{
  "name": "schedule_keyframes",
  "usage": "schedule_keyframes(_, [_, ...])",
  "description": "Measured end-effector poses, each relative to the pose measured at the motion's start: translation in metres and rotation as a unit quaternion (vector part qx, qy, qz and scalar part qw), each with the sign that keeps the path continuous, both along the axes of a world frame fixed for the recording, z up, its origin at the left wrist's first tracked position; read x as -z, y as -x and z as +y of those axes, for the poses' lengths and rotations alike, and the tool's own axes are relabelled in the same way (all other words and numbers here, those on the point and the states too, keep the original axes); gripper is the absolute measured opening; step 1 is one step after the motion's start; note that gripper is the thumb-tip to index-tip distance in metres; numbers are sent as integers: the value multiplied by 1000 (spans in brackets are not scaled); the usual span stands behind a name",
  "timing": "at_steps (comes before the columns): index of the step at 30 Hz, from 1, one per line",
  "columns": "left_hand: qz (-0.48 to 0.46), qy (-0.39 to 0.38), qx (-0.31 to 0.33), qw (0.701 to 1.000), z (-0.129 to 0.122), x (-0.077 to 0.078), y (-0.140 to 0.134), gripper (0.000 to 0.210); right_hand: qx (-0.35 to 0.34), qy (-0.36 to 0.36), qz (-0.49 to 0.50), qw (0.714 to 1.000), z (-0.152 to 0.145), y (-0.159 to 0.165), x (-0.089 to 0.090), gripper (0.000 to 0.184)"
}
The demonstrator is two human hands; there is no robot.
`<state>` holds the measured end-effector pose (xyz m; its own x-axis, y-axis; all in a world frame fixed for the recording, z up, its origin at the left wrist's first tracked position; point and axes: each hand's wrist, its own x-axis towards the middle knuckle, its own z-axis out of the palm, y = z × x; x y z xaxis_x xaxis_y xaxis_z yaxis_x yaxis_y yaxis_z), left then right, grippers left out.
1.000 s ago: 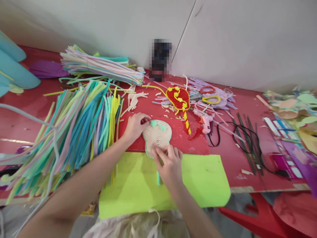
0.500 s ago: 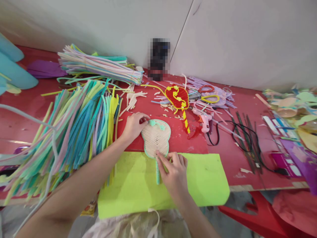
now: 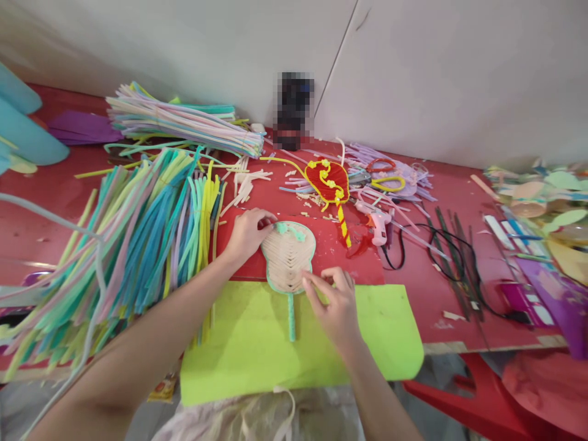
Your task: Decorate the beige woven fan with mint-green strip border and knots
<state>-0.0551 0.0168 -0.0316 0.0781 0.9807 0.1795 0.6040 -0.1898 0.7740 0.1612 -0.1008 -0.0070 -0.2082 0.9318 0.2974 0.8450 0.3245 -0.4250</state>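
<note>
A small fan point(image 3: 288, 260) made of cream pipe cleaners with a mint-green rim lies flat in front of me. Two mint flower shapes sit near its top, and its twisted green handle point(image 3: 291, 318) points toward me over the yellow-green mat point(image 3: 367, 343). My left hand point(image 3: 252, 231) has its curled fingers at the fan's upper left edge, gripping it there. At the lower right rim is my right hand point(image 3: 333, 300), thumb and index finger brought together at their tips. Anything between those tips is too small to make out.
Loose pipe cleaners point(image 3: 151, 226) spread at left, with a tied bundle point(image 3: 184, 119) behind. A red-and-yellow fan point(image 3: 328, 180), scissors point(image 3: 388, 182) and a pink glue gun point(image 3: 379, 225) lie beyond my hands. A black cable point(image 3: 441, 245) runs right. A dark blurred object point(image 3: 294, 110) leans on the wall.
My right hand has moved right and slightly up, from the fan's lower middle to its right rim. My left hand and the fan stay in place.
</note>
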Motion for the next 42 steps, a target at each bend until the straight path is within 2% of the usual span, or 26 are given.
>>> schedule_keyframes(5, [3,1,1,1000,1,-1,0,16,26,-7,-58,998,24,15,-4,35])
schedule_keyframes(10, [5,0,0,1000,1,-1,0,17,45,6,-104,994,31,31,-4,39])
schedule_keyframes(27, [5,-3,-2,1000,0,-1,0,16,-8,31,-81,996,5,42,-3,33])
schedule_keyframes(42, [8,0,-3,1000,0,-1,0,16,-59,27,-68,996,-3,21,0,29])
